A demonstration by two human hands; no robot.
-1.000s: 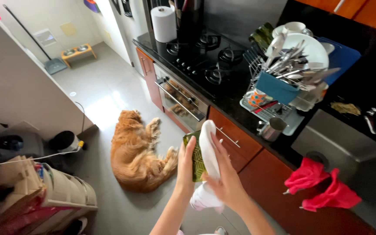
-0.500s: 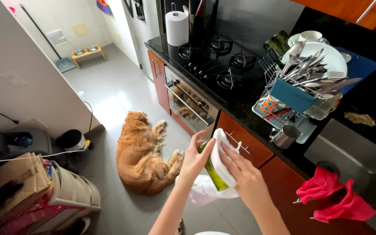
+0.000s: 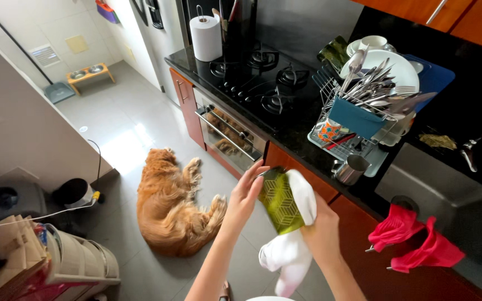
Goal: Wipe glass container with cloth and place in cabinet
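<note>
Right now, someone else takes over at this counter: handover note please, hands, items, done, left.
Left hand: fingers on the rim of the green patterned glass, steadying it.
Right hand: grips a white cloth wrapped over the glass's side, the cloth's tail hanging below.
Glass is tilted, held in the air in front of the counter edge, near the dish rack full of cutlery and plates.
Done: the glass is out of the rack and in the cloth.
Left: wiping looks unfinished; the glass is not set down.
Note: a dog lies on the floor just left.
</note>
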